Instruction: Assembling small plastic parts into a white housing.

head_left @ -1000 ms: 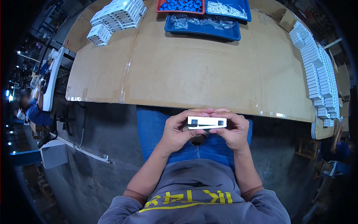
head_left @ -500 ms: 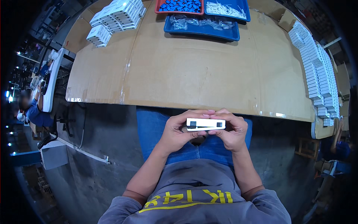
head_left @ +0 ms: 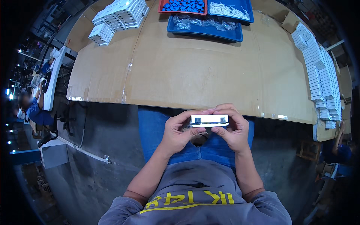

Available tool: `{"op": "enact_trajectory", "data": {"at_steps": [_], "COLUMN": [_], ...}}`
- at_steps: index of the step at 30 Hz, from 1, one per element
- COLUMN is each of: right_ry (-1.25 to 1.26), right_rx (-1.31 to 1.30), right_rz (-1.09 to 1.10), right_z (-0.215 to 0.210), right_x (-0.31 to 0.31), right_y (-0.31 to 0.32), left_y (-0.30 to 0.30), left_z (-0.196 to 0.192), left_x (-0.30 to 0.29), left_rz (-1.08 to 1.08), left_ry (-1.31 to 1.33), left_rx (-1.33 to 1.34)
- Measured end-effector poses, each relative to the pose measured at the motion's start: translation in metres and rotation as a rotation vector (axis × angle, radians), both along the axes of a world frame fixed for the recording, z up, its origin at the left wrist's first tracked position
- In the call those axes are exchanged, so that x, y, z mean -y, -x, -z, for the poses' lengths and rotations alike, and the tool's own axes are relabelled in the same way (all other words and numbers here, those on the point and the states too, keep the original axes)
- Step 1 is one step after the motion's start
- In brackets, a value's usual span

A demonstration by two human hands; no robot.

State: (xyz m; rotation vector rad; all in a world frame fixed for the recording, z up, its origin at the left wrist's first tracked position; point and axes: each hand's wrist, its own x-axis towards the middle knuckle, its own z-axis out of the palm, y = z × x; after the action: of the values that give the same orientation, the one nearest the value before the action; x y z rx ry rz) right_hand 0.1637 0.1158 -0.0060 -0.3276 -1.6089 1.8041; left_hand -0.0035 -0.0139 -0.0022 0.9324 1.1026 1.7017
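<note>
Between my two hands I hold a white rectangular plastic case (head_left: 209, 118) with dark square openings near its ends and a dark slot along its side. My left hand (head_left: 180, 131) grips the left end, fingers on top and thumb below. The right end is held the same way by my right hand (head_left: 235, 129). Both hands are above my lap, just off the table's near edge. What the case holds inside is too small to tell.
A cardboard-covered table (head_left: 195, 75) lies ahead. At its back stand a red tray (head_left: 160, 8) of blue pieces, a blue tray (head_left: 250, 11) of white parts and another blue tray (head_left: 204, 34) with clear pieces. White cases (head_left: 122, 15) stack at left, white blocks (head_left: 318, 71) at right.
The white case has tilted and risen slightly in my hands. Its wedge-shaped dark gap now shows as a more even slot. Both hands keep their grip.
</note>
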Motion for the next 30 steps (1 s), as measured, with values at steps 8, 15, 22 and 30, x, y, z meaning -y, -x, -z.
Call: {"op": "enact_trajectory", "data": {"at_steps": [8, 15, 22, 30], "right_ry": [-0.244, -0.749, -0.758, -0.758], "right_rx": [0.138, 0.279, 0.27, 0.247], "right_rz": [0.132, 0.193, 0.159, 0.182], "right_z": [-0.013, -0.044, -0.039, -0.034], "right_x": [0.005, 0.012, 0.011, 0.009], "right_y": [0.006, 0.011, 0.016, 0.017], "left_y": [-0.003, 0.0, -0.004, -0.007], "left_z": [-0.007, -0.006, 0.0, -0.001], "left_x": [-0.001, 0.003, 0.001, -0.001], "left_rz": [-0.032, -0.09, -0.193, -0.189], "left_ry": [0.075, 0.115, 0.037, 0.071], "left_rx": [-0.02, -0.363, -0.563, -0.546]}}
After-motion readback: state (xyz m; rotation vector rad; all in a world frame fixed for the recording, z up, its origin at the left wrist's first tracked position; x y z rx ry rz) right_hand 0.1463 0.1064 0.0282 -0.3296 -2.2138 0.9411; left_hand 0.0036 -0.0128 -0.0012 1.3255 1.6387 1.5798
